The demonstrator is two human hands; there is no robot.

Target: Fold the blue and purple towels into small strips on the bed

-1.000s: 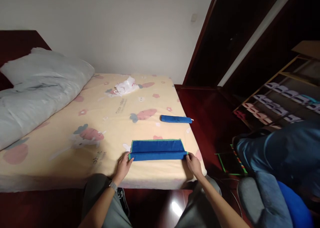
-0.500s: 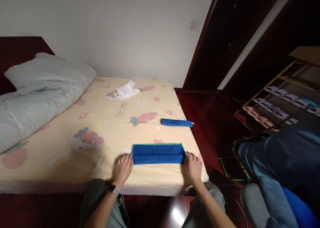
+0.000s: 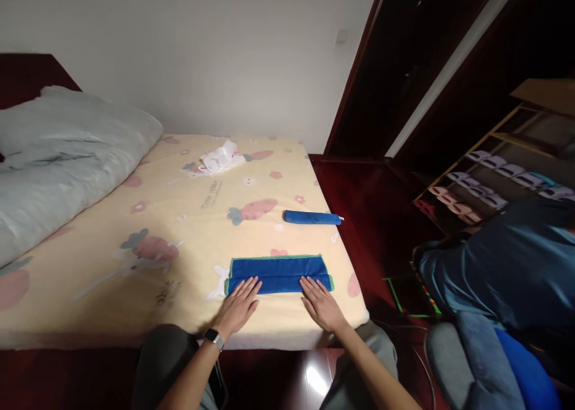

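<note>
A blue towel [image 3: 278, 268] with green edging lies on the bed near its front edge, folded into a wide strip with its near part doubled over. My left hand [image 3: 239, 305] rests flat on the strip's left part, fingers stretched out. On the right part, my right hand [image 3: 321, 302] lies with its fingers extended and slightly spread. Neither hand grasps anything. Farther back on the bed is a narrow rolled blue cloth [image 3: 312, 217], with a small white tag at its right end.
A crumpled white plastic bag [image 3: 221, 158] sits toward the back of the bed [image 3: 251, 236]. A grey quilt [image 3: 67, 152] is heaped at the left. Slippers fill a shoe rack [image 3: 476, 176] at the right, behind a chair draped with dark blue clothing [image 3: 507, 266].
Both hands have moved inward from the towel's ends and now lie flat on it. The view has shifted slightly; the rolled cloth stays in place on the bed.
</note>
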